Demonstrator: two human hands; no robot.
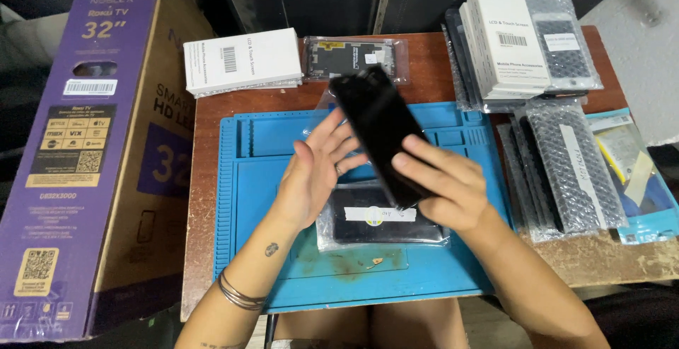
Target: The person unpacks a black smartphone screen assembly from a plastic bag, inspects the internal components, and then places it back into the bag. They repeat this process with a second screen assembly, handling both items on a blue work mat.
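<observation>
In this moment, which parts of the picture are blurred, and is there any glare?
Head view: the black phone screen in the right hand is motion-blurred; the left hand slightly soft; the white boxes and blue mat sharp; no strong glare.

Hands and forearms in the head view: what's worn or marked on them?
Both forearms are bare, no sleeves or gloves. The left hand has a ring on one finger, thin metal bangles at the wrist and a small dark tattoo on the forearm. The right hand shows nothing worn.
</observation>
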